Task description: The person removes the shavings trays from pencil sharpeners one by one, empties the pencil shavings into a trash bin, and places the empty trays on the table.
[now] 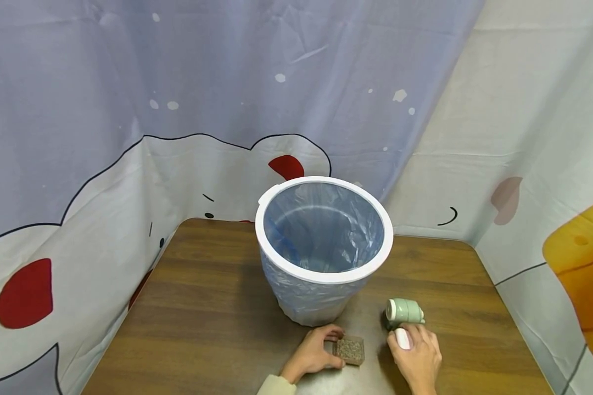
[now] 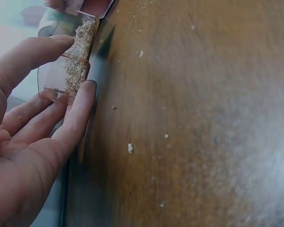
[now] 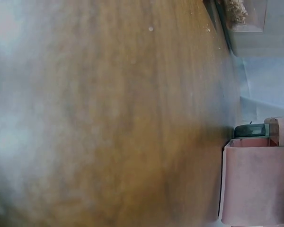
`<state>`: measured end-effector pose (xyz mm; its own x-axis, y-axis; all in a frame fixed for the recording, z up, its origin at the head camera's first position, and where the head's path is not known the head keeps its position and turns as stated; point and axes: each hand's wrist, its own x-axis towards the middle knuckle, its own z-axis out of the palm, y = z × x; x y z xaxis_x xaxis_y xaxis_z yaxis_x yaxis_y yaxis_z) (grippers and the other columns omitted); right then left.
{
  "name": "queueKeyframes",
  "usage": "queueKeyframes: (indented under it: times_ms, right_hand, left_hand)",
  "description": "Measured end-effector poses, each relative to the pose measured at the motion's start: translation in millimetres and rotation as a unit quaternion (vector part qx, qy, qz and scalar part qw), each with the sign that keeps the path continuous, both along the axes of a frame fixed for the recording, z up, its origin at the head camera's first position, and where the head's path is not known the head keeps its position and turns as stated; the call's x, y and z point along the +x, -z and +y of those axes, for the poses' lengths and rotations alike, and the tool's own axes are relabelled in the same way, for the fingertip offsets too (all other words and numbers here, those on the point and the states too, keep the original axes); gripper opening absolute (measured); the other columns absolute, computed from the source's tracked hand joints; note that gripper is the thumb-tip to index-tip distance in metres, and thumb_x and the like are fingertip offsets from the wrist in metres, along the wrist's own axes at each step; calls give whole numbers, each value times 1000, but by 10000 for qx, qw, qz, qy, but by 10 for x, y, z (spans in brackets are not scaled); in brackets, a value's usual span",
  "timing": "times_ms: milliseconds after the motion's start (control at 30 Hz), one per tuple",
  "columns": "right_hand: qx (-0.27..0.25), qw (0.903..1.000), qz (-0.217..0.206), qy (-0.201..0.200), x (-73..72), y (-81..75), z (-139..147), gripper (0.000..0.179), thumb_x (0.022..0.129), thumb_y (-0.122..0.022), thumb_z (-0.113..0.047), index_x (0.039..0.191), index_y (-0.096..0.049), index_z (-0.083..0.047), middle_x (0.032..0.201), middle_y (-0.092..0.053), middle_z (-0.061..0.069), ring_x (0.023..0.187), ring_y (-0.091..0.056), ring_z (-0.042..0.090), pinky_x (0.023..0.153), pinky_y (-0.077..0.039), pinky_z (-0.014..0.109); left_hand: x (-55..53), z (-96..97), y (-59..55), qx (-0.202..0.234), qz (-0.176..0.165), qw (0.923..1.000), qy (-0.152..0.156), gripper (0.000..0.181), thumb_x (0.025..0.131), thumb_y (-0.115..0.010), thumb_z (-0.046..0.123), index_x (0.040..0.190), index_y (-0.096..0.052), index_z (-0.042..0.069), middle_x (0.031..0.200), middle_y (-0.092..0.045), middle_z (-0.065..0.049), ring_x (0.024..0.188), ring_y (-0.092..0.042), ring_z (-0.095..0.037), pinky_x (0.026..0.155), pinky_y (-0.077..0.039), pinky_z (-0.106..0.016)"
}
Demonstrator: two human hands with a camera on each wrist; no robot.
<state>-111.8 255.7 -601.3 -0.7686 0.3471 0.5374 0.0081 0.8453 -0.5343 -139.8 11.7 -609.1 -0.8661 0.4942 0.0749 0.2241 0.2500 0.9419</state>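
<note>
In the head view my left hand (image 1: pixel 313 352) holds a small clear box (image 1: pixel 350 350) on the table, thumb and fingers at its sides. The left wrist view shows this clear box (image 2: pixel 78 61) partly filled with light brown shavings or crumbs. My right hand (image 1: pixel 417 354) grips a small object, pale on top (image 1: pixel 403 339); the right wrist view shows it as a boxy pink container (image 3: pixel 258 182), standing on the table, with an opening at its upper edge. A pale green cylinder (image 1: pixel 405 311) with a white end lies just beyond my right hand. Most of the right hand's fingers are hidden in the right wrist view.
A white-rimmed bin (image 1: pixel 321 277) lined with a bluish plastic bag stands behind the hands. Light crumbs (image 2: pixel 130 148) are scattered on the brown wooden table (image 1: pixel 202 307). A printed curtain (image 1: pixel 202 71) hangs around the table's back and sides.
</note>
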Motion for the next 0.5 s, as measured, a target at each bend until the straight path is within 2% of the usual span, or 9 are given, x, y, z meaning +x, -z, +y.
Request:
queueKeyframes:
  times_ms: [167, 333, 500]
  right_hand:
    - [-3, 10000, -87, 16, 2, -3, 1, 23, 62, -73, -28, 79, -66, -15, 92, -64, 4, 89, -52, 26, 71, -40, 48]
    - [-12, 9998, -170, 46, 10, -10, 0, 24, 61, -74, -27, 80, -66, -14, 94, -64, 4, 89, -51, 25, 70, -40, 48]
    - [5, 9999, -136, 7, 9, -2, 5, 24, 62, -73, -29, 81, -66, -15, 93, -64, 4, 89, -51, 26, 70, -40, 47]
  left_hand:
    - [6, -50, -31, 271, -256, 9993, -55, 54, 60, -81, 7, 111, -60, 6, 106, -64, -8, 93, -63, -17, 82, -50, -26]
    - [18, -81, -58, 354, -541, 9977, -187, 57, 59, -81, 6, 112, -60, 8, 108, -63, -7, 85, -63, -15, 73, -52, -25]
    - [34, -103, -60, 444, -637, 9966, -273, 59, 58, -82, 4, 113, -60, 7, 109, -63, -8, 80, -63, -15, 68, -53, -26]
